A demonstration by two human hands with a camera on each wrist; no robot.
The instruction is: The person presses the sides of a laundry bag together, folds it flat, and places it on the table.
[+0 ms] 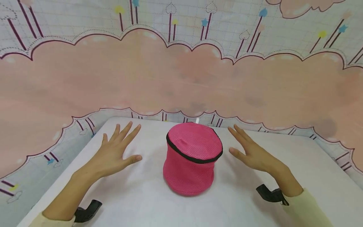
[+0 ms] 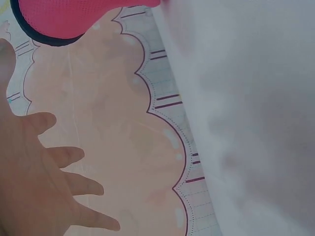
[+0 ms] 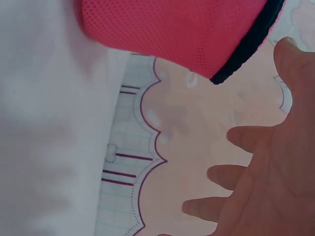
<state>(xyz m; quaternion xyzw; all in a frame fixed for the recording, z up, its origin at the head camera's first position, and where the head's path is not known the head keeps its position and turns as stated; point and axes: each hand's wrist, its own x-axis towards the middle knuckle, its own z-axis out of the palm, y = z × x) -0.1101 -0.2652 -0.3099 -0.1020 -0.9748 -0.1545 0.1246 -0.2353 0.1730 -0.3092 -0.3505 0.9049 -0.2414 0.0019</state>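
Observation:
A pink mesh bag (image 1: 188, 176), round like a drum with a black band around its top edge, stands upright on the white table. To its left my left hand (image 1: 114, 154) hovers with fingers spread, apart from the bag. On the other side my right hand (image 1: 252, 154) is held up, fingers extended and thumb apart, also not touching it. Part of the bag (image 2: 69, 19) shows at the top of the left wrist view. In the right wrist view, the bag's mesh side (image 3: 157, 29) and black band appear above my fingers. The bag's inside is hidden.
The white table (image 1: 136, 205) extends around the bag, its far edge close behind. Beyond hangs a patterned cloth backdrop (image 1: 181, 82) with pink cloud shapes. A small white piece (image 1: 197, 120) pokes up behind the bag. Black wrist mounts (image 1: 88, 212) sit by both sleeves.

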